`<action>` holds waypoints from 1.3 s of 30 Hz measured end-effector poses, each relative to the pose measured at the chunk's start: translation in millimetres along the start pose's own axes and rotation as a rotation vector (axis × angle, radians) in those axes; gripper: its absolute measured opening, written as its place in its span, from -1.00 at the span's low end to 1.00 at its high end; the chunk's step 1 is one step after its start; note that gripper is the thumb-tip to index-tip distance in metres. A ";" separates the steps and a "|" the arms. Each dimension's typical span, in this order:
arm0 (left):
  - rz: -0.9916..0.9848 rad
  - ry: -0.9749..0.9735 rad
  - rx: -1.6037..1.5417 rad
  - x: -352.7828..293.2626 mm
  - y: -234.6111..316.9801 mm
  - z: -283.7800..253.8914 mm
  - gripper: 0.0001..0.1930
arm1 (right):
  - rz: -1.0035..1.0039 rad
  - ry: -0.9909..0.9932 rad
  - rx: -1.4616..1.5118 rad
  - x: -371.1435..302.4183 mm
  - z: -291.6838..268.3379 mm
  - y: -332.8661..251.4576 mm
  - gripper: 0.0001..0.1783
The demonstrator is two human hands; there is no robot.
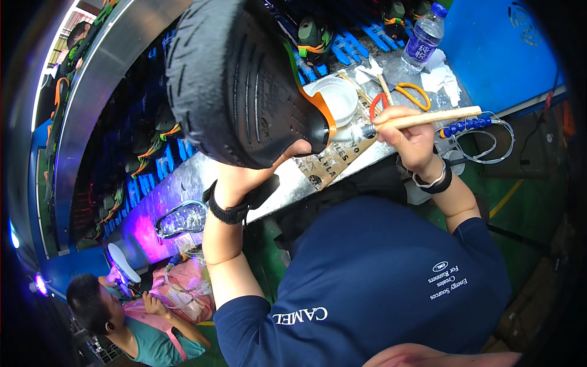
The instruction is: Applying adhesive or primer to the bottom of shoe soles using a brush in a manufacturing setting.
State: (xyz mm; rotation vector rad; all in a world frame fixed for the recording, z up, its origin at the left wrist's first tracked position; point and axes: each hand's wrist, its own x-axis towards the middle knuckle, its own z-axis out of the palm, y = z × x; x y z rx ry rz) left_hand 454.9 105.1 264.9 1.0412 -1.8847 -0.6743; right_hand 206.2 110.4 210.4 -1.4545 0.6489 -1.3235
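My left hand (244, 177) is closed around one end of a black shoe (244, 92), its thumb on the edge. The shoe is raised close to the camera, its treaded underside facing me, with an orange and green edge on its right side. In my right hand (409, 134) is a brush with a pale wooden handle (452, 116), gripped between thumb and fingers. The brush's head points left at the shoe's orange edge; whether they touch I cannot tell. Behind the shoe stands a white bowl (339, 104). Scissors (413, 95) with orange and red handles lie beyond my right hand.
Brown printed paper (336, 162) covers part of the metal bench (281, 196). A water bottle (423, 40) and crumpled white tissue (441, 82) lie at the back right. Shoes on blue racks (348, 49) line the far side. A co-worker (134, 318) sits lower left, holding a sole.
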 end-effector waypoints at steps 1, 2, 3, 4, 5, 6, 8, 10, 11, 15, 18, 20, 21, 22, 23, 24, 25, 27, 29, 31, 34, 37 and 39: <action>-0.052 0.023 -0.024 -1.1 -1.7 -0.2 -0.59 | -0.011 0.024 -0.035 2.3 -1.7 2.6 -0.86; -0.103 0.045 -0.048 -1.3 -2.5 -0.2 -0.57 | -0.023 0.048 -0.069 4.0 -3.1 5.2 -0.86; -0.102 0.044 -0.047 -0.1 -2.5 -0.1 -0.57 | -0.036 0.039 -0.099 4.0 -5.0 7.7 -0.85; -0.077 0.038 -0.008 0.6 -3.1 -0.3 -0.57 | -0.036 0.037 -0.099 3.1 -4.3 7.3 -0.85; -0.051 0.032 0.032 1.4 -3.8 -0.4 -0.57 | -0.036 0.006 -0.103 1.3 -3.0 5.8 -0.85; -0.051 0.032 0.032 1.9 -4.7 -0.4 -0.57 | -0.036 -0.025 -0.107 -0.1 -2.0 4.2 -0.85; -0.019 0.062 0.012 2.1 -6.8 1.0 -0.58 | -0.055 -0.062 -0.087 -1.8 -2.0 2.2 -0.85; -0.045 0.081 -0.091 1.8 -11.3 2.5 -0.59 | -0.052 -0.003 -0.019 -1.4 -1.7 1.7 -0.86; -0.071 0.102 -0.195 2.5 -12.7 3.2 -0.60 | -0.033 0.047 -0.004 0.5 -3.4 1.7 -0.86; -0.059 0.016 -0.378 13.5 -11.5 6.0 -0.62 | -0.052 -0.016 -0.170 9.2 -8.9 3.1 -0.88; -0.163 0.020 -0.582 15.3 -15.2 10.0 -0.56 | -0.098 -0.096 -0.277 15.6 -11.3 4.2 -0.93; -0.186 -0.029 -0.588 15.8 -21.7 10.6 -0.51 | -0.110 -0.110 -0.295 23.1 -13.4 3.8 -0.96; -0.210 -0.026 -0.608 14.8 -24.8 12.7 -0.51 | -0.122 -0.096 -0.282 25.2 -14.4 6.3 -0.96; -0.231 -0.022 -0.627 14.8 -27.4 13.7 -0.51 | -0.137 -0.083 -0.269 28.2 -15.5 8.0 -0.95; -0.268 -0.046 -0.618 16.1 -30.0 13.1 -0.51 | -0.251 -0.053 -0.366 31.9 -17.2 8.3 -0.94; -0.267 -0.047 -0.617 17.2 -30.9 13.7 -0.51 | -0.252 -0.052 -0.366 32.1 -15.9 5.7 -0.94; -0.279 -0.038 -0.623 18.5 -32.1 14.4 -0.51 | -0.261 -0.030 -0.281 32.8 -13.7 2.8 -0.94; -0.303 -0.021 -0.641 18.2 -34.6 15.0 -0.50 | -0.240 -0.080 -0.220 31.4 -15.2 2.4 -0.93; -0.320 -0.026 -0.637 17.3 -37.3 14.6 -0.50 | -0.143 -0.175 -0.266 28.3 -11.6 -3.8 -0.93; -0.335 -0.035 -0.635 17.3 -36.8 15.0 -0.50 | 0.076 -0.306 -0.361 27.9 -12.7 -10.9 -0.89; -0.333 -0.066 -0.666 17.9 -33.6 18.7 -0.50 | 0.019 -0.208 -0.332 30.0 -11.1 -0.2 -0.89; -0.343 -0.069 -0.683 17.1 -34.3 21.1 -0.50 | -0.091 -0.183 -0.338 32.6 -11.2 0.3 -0.91; -0.341 -0.072 -0.685 17.0 -34.6 21.3 -0.50 | -0.155 -0.178 -0.326 33.7 -11.2 0.4 -0.92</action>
